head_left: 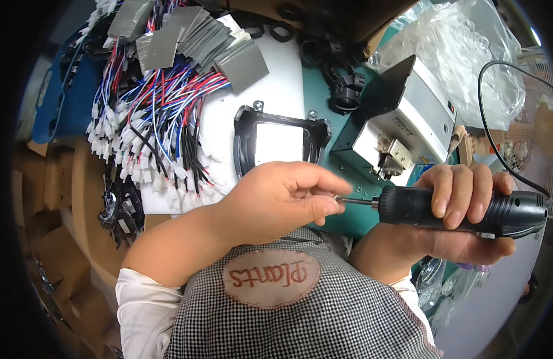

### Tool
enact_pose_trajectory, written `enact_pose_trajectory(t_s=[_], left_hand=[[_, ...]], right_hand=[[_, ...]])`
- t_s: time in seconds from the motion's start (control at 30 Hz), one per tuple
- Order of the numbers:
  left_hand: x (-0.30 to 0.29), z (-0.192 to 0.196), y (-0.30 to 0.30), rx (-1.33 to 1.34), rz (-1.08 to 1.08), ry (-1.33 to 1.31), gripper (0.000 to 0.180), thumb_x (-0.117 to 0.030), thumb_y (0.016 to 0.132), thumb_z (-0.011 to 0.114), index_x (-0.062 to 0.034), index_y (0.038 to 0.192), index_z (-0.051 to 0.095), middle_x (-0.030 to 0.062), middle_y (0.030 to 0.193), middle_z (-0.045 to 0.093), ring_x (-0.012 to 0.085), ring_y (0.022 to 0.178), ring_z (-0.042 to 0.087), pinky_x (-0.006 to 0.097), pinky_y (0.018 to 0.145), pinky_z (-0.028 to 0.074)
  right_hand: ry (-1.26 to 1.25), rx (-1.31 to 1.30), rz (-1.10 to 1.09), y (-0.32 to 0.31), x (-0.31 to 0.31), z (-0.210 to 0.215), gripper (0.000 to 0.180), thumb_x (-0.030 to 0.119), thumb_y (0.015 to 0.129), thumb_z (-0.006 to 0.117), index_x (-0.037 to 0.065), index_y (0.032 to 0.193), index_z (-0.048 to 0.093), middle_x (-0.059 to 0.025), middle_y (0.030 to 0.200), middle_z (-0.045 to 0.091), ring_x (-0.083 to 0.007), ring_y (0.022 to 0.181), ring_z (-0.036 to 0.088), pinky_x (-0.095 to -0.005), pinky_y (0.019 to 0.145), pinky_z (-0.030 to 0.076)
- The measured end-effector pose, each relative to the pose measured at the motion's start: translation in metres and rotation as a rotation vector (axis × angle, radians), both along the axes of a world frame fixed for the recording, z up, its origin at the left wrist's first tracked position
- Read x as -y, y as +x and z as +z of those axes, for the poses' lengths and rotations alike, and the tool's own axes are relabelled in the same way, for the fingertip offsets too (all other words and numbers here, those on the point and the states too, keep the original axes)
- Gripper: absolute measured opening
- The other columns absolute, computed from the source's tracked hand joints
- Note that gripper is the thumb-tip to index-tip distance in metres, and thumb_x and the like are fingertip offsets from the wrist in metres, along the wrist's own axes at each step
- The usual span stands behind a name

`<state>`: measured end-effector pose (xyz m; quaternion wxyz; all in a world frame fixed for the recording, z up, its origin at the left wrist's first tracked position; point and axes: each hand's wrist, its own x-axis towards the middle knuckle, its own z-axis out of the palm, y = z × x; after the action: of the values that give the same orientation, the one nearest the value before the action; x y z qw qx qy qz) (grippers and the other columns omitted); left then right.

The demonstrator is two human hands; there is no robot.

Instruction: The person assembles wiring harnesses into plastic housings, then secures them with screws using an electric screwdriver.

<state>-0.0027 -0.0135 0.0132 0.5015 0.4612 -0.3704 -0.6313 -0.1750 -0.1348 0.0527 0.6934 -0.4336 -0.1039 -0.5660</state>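
Hands [291,191] hold a screwdriver [411,206]; a narrow mat strip [337,133] separates frame [245,143] from machine [421,110].

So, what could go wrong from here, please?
The left hand is at the end of the metal bit, so it might get hurt if the screwdriver starts turning. Small loose pieces on the green mat could scatter if bumped. The looping black cable might catch when the right hand moves.

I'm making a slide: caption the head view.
Right hand holding a black corded screwdriver, left hand at its bit's tip.
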Motion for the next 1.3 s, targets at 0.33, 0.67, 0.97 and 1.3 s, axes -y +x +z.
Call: enact_pose_trajectory(t_s=[0.33, 0.67, 0.97, 1.3], left_hand=[[-0.011, -0.012, 0.003, -0.070, 0.100, -0.063, 0.017, -0.012, 0.090, 0.062, 0.0030, 0.097, 0.062, 0.0088, 0.080, 0.066, 0.0084, 0.064, 0.059, 0.020, 0.058, 0.048], [-0.018, -0.014, 0.009, 0.241, 0.070, -0.252, 0.026, -0.021, 0.095, 0.054, 0.0011, 0.085, 0.062, 0.0064, 0.069, 0.062, 0.0126, 0.058, 0.057, 0.023, 0.055, 0.046], [-0.018, -0.012, 0.056, 1.146, 0.314, -0.506, 0.041, -0.023, 0.079, 0.067, -0.0024, 0.114, 0.062, 0.0167, 0.118, 0.057, 0.0328, 0.111, 0.053, 0.038, 0.093, 0.043], [-0.017, -0.033, 0.065, 1.130, 0.183, -0.249, 0.079, -0.024, 0.054, 0.086, -0.0083, 0.125, 0.055, 0.0168, 0.138, 0.039, 0.0377, 0.125, 0.040, 0.043, 0.103, 0.037]], right_hand=[[0.030, 0.003, -0.021, 0.019, -0.008, 0.004, 0.054, 0.036, 0.076, 0.072, 0.001, 0.111, 0.050, -0.0042, 0.076, 0.053, -0.0138, 0.057, 0.054, -0.0292, 0.056, 0.045], [0.089, 0.052, -0.013, 0.036, -0.022, 0.004, 0.054, 0.035, 0.075, 0.073, 0.001, 0.111, 0.050, -0.0030, 0.073, 0.053, -0.0127, 0.054, 0.055, -0.0270, 0.051, 0.046], [-0.116, -0.083, 0.021, 0.047, -0.021, -0.001, 0.059, 0.041, 0.076, 0.069, 0.001, 0.116, 0.050, -0.0028, 0.077, 0.053, -0.0134, 0.058, 0.054, -0.0279, 0.055, 0.046], [-0.311, -0.123, 0.098, 0.085, -0.018, -0.025, 0.077, 0.057, 0.076, 0.069, 0.006, 0.127, 0.042, -0.0063, 0.082, 0.055, -0.0176, 0.062, 0.058, -0.0307, 0.054, 0.049]])
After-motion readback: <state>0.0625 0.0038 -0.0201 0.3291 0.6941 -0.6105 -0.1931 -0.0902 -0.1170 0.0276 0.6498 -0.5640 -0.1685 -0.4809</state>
